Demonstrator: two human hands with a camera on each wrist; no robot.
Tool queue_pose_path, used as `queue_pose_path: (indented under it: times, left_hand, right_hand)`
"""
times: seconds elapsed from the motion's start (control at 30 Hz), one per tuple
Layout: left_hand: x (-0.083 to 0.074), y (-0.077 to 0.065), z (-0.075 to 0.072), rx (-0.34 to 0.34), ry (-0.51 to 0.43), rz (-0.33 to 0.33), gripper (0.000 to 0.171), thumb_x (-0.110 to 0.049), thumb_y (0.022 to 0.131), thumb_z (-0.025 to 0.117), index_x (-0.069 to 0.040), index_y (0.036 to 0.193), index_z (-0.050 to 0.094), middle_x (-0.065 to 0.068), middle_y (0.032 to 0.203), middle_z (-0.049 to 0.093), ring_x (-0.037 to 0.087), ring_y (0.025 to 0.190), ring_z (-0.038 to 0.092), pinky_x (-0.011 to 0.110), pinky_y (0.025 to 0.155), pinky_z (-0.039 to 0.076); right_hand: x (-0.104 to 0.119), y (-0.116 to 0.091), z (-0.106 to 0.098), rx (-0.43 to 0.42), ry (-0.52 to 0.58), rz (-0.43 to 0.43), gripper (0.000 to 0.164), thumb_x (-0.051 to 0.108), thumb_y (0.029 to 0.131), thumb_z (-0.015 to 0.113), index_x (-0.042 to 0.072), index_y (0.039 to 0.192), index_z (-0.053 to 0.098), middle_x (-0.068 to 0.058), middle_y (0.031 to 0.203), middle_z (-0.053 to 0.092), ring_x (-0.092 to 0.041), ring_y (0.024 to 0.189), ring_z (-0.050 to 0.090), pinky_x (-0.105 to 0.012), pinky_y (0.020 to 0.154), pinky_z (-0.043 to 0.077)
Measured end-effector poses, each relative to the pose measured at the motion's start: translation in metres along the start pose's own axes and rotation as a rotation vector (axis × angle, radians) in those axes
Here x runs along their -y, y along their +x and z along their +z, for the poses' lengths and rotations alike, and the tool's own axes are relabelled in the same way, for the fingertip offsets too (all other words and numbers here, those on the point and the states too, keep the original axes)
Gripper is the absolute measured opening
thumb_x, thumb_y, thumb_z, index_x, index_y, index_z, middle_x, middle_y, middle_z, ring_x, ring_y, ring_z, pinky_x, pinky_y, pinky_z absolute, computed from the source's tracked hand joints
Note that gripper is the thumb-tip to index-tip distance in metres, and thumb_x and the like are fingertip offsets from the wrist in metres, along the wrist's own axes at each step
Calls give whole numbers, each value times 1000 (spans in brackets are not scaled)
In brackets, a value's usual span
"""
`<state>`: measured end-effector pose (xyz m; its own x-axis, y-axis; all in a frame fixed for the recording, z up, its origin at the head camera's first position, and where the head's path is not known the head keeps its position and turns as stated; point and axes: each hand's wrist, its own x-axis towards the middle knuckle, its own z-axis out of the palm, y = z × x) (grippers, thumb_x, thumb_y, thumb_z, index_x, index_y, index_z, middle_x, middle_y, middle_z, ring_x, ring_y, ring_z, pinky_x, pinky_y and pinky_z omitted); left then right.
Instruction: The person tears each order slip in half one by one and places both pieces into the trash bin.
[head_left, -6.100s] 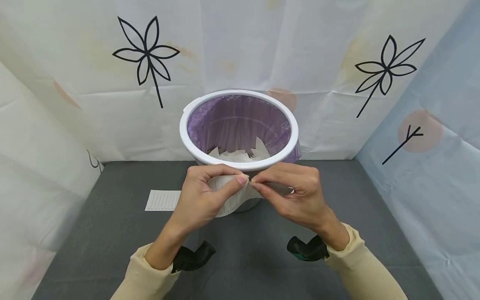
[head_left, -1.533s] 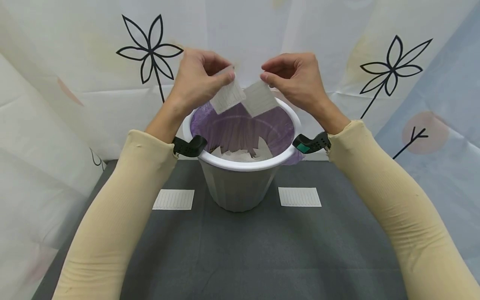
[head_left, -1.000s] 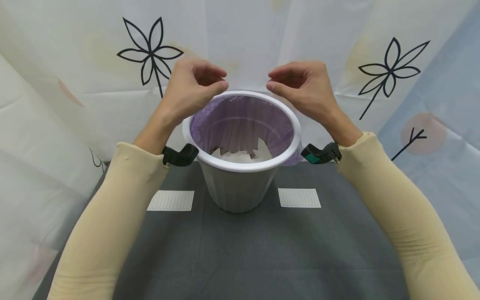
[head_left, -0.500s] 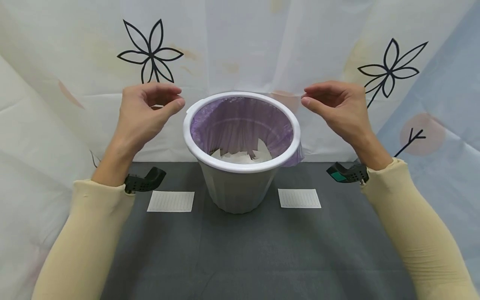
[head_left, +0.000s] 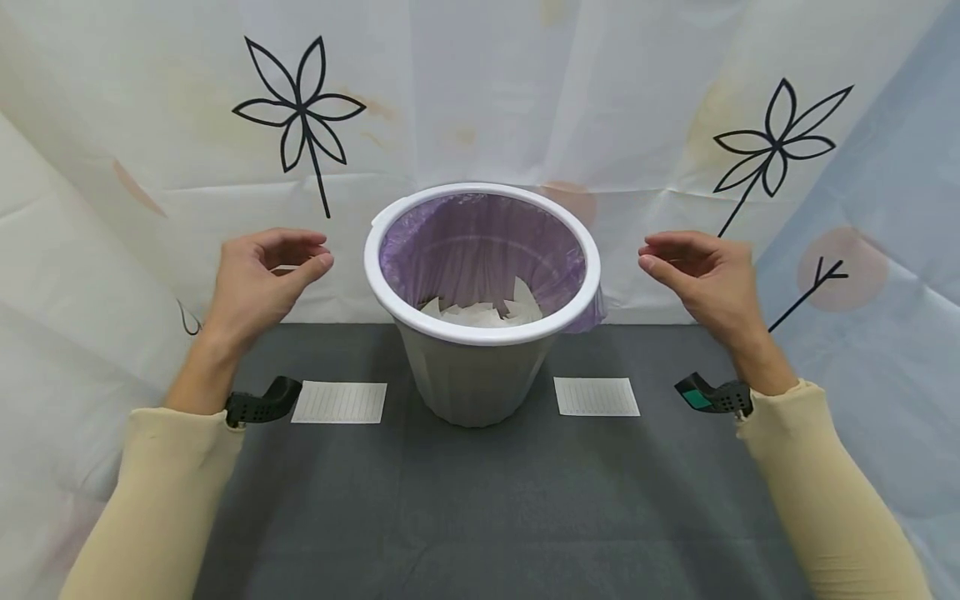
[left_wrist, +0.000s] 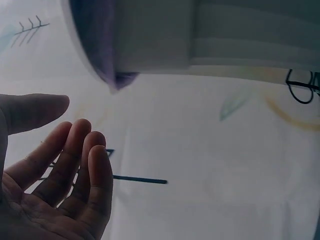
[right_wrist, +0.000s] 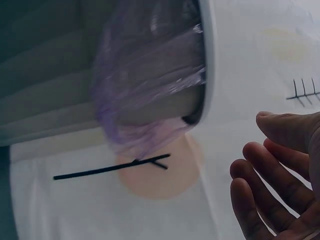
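Observation:
In the head view my left hand (head_left: 258,279) hovers left of the trash bin (head_left: 472,379), its fingers loosely bent with nothing between them. On the bin's other side hangs my right hand (head_left: 708,279), also bare, thumb and fingers apart. The bin has a white rim and a purple plastic liner (head_left: 480,242); torn paper pieces (head_left: 483,315) lie inside. A lined paper slip (head_left: 340,403) rests on the table left of the bin, and a second paper slip (head_left: 597,397) on its right. Both wrist views show the fingers (left_wrist: 70,155) free of any object.
The dark grey table (head_left: 480,508) ends at a patterned white cloth (head_left: 480,100) behind the bin. A bluish cloth (head_left: 892,333) stands along the right side. Black bands (head_left: 262,402) sit on both wrists.
Earlier both hands tore a slip over the table, then held two pieces above the bin. The pieces have left the hands, which moved apart and down to either side.

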<state>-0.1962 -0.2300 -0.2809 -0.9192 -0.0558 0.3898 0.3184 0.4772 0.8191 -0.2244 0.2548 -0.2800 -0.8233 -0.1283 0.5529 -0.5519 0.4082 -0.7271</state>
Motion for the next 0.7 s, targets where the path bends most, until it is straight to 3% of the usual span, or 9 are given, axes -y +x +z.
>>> queue_pose_path:
  times: [0.23,0.37,0.57,0.7]
  left_hand:
    - [27,-11,7,17,3,10,29,-12,92,74,2,116,72,-15,94,72,1,90,66,14,77,50]
    - [41,-17,10,47,17,3,30,-13,93,74,2,119,71,-9,99,72,0,91,65,13,78,49]
    - [57,-24,15,97,43,-9,31,-11,94,72,3,121,69,15,108,72,-4,90,63,11,77,49]
    - [63,-28,19,119,46,-6,31,-11,94,72,4,122,69,22,110,71,-5,90,63,10,78,49]
  right_hand:
    - [-27,-29,4,27,-25,56,28,-2,88,76,-4,116,72,4,103,74,-8,89,70,-16,78,54]
    - [-38,-45,10,65,-3,56,29,-7,87,75,-5,116,71,-2,103,74,-8,89,70,-16,78,54]
    - [-46,-66,24,196,14,50,28,-9,86,74,-3,114,73,-16,103,74,-10,88,70,-19,77,54]
    - [-47,-77,36,300,6,34,26,-7,88,74,0,113,73,-15,105,74,-11,90,69,-19,79,54]
